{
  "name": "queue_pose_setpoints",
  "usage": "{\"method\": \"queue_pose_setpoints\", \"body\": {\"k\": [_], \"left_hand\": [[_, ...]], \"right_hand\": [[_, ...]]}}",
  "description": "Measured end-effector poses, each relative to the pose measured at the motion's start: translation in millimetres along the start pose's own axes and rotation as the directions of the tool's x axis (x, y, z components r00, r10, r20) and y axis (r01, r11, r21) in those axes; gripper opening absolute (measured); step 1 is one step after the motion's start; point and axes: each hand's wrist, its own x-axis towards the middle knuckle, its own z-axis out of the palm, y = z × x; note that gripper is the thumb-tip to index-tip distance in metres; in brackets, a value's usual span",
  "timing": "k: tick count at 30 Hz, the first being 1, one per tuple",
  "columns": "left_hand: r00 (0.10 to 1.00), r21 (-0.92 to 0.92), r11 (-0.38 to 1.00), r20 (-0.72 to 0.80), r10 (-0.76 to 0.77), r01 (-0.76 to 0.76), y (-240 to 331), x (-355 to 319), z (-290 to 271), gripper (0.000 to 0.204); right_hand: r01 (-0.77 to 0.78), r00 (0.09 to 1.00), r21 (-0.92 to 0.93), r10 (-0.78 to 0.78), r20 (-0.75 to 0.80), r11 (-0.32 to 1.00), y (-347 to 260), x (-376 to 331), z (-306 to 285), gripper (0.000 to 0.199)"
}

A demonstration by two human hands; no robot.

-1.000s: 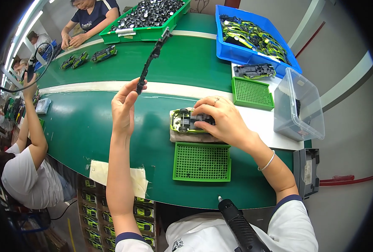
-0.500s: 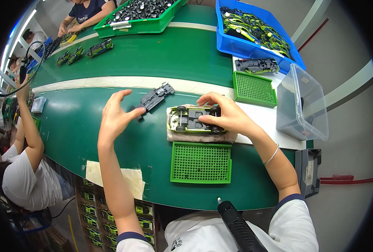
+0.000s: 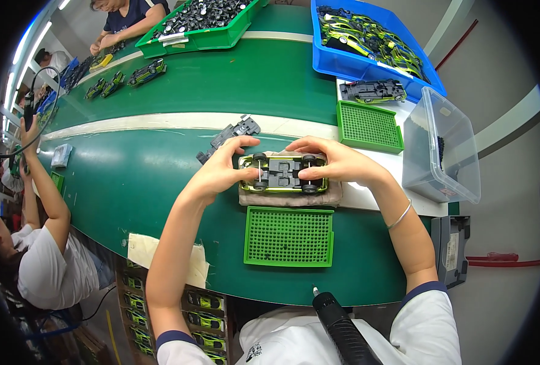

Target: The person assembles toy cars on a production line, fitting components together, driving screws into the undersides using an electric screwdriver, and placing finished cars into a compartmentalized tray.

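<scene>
Left hand: I have brought it away from the loose chassis plate and over to the left end of the upturned toy car; my right hand has stayed at the right end.
Upturned toy car: wheels up on the cloth pad, lying crosswise before me; I take the belly-up pose as leaving its underside within reach of both thumbs.
Grip, left: thumb laid over the underside at the car's left end, fingers arched over its far side; from this feed I cannot tell whether it pinches or merely rests.
Grip, right: much the mirror of that at the car's right end; again I cannot tell how firmly the fingers close.
Both hands: one at each end, which I judge steadies the car evenly.
Cloth pad: directly under the car and broader than it, probably sparing the bodywork from the hard tabletop.
Chassis plate: far and left of the car, just beyond my left fingers, lying loose where that hand could easily reach it.
Green perforated tray: on the car's near side, just beside the pad, presumably for handy access.
Power driver: nearer me than the tray, tip aimed carward; its support is hidden.
Clear bin: well right of the car, outside my working space.
Blue bin: far right beyond the car, heaped with car bodies.
</scene>
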Motion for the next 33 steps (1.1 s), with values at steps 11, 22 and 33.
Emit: {"method": "queue_pose_setpoints", "body": {"k": [11, 22, 33], "left_hand": [[0.908, 0.273, 0.939, 0.301, -0.291, 0.211, 29.1, 26.2, -16.1, 0.043], [0.885, 0.329, 0.927, 0.359, -0.297, 0.178, 29.0, 27.9, -20.7, 0.044], [0.988, 0.282, 0.959, 0.151, -0.021, -0.023, 20.3, 6.6, -19.0, 0.031]], "right_hand": [[0.023, 1.0, 0.047, -0.023, 0.001, 0.999, 2.9, -0.9, -0.8, 0.05], [0.058, 0.998, -0.013, -0.058, -0.028, 0.998, 7.2, 1.0, 4.5, 0.048], [0.094, 0.996, 0.016, -0.094, -0.005, 0.995, 7.9, 0.1, 2.2, 0.049]]}}
